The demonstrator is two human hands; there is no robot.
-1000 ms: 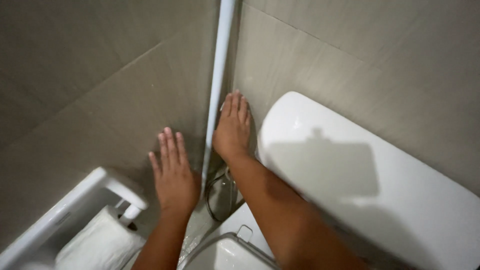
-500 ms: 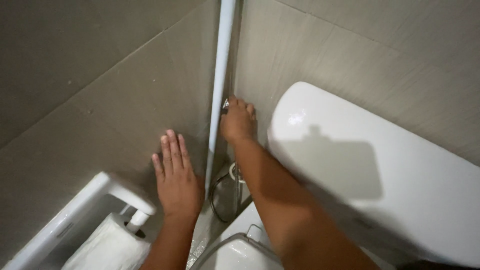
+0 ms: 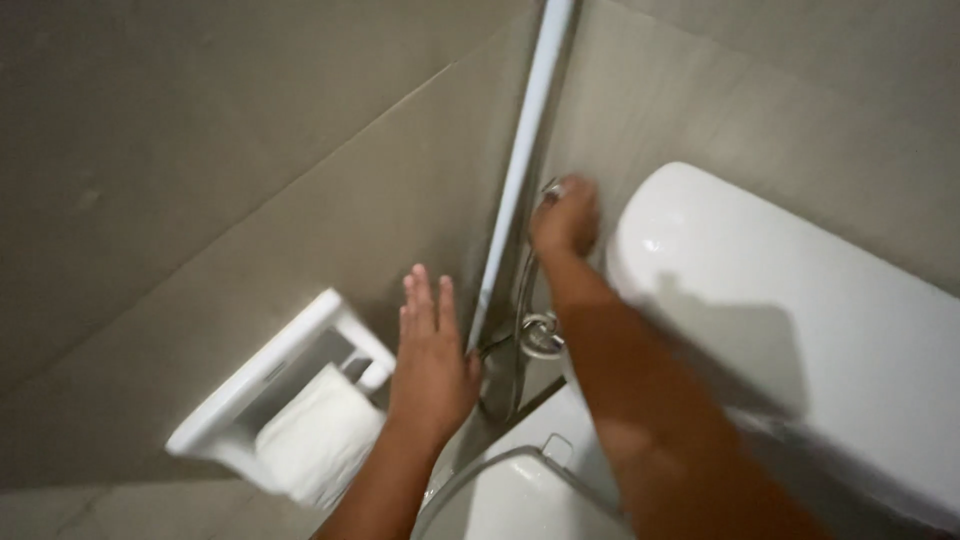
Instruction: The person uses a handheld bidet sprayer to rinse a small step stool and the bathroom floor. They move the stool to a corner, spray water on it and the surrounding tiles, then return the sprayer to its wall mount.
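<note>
My right hand is closed around a small metal spray handle in the wall corner, between the white vertical pipe and the toilet tank. A metal hose hangs from the handle down to a round chrome valve. My left hand lies flat on the grey wall tile left of the pipe, with its fingers apart and nothing in it.
The white toilet tank lid fills the right side. The toilet seat rim shows at the bottom. A white wall holder with a paper roll sits at the lower left. Grey tiled walls meet at the corner.
My right hand went from flat and open on the wall to closed around the metal handle by the pipe. My left hand stayed flat on the tile.
</note>
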